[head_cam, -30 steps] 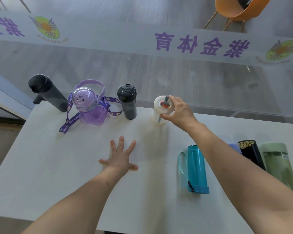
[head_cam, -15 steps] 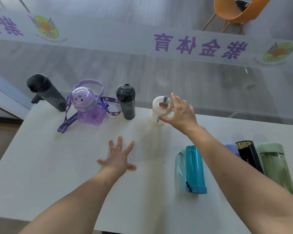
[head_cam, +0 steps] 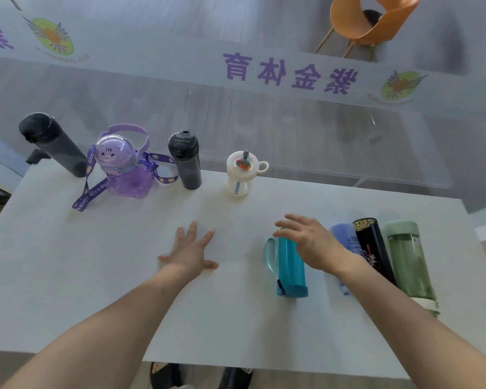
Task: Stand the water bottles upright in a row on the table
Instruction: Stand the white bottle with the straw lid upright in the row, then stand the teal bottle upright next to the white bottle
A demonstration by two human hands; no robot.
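Note:
Several bottles stand upright along the far edge of the white table point(head_cam: 68, 276): a tall dark grey bottle point(head_cam: 54, 144), a purple bottle with a strap point(head_cam: 124, 167), a black sports bottle point(head_cam: 186, 160) and a small white bottle point(head_cam: 240, 172). A teal bottle point(head_cam: 291, 268) lies on its side, and my right hand point(head_cam: 309, 242) hovers over its far end, fingers spread, holding nothing. To its right lie a light blue bottle point(head_cam: 345, 237), mostly hidden by my forearm, a black patterned bottle point(head_cam: 372, 248) and a green bottle point(head_cam: 407, 259). My left hand point(head_cam: 191, 251) rests flat on the table.
A glass wall with purple lettering point(head_cam: 289, 73) runs right behind the table's far edge. An orange chair point(head_cam: 368, 21) stands beyond the glass. My feet point(head_cam: 199, 377) show below the near edge.
My right hand has let go of the small white bottle, which stays upright, and has drawn back toward me to hover over the teal bottle. My left hand has not moved.

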